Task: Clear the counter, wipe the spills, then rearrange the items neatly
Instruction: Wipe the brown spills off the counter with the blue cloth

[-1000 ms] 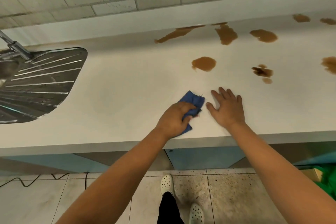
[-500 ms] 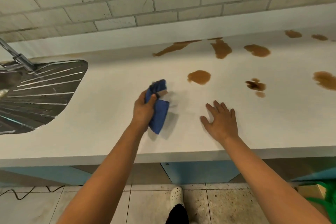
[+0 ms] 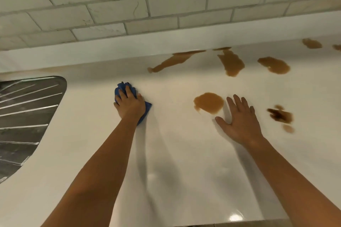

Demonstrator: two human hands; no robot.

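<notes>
Pressing a blue cloth (image 3: 120, 88) flat on the counter (image 3: 175, 153), the left hand (image 3: 130, 104) gripped it; the right hand (image 3: 239, 121) lay spread open beside a brown spill (image 3: 209, 102).

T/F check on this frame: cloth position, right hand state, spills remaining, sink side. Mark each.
1. The left hand presses a blue cloth onto the counter. True.
2. The cloth covers the round brown spill. False: the spill lies uncovered, apart from the cloth, just left of the right hand's fingers.
3. The right hand holds a sponge. False: it is open, flat and empty.
4. Several brown spills remain along the back of the counter. True.
5. The steel sink drainboard sits at the right. False: it is at the left.
</notes>
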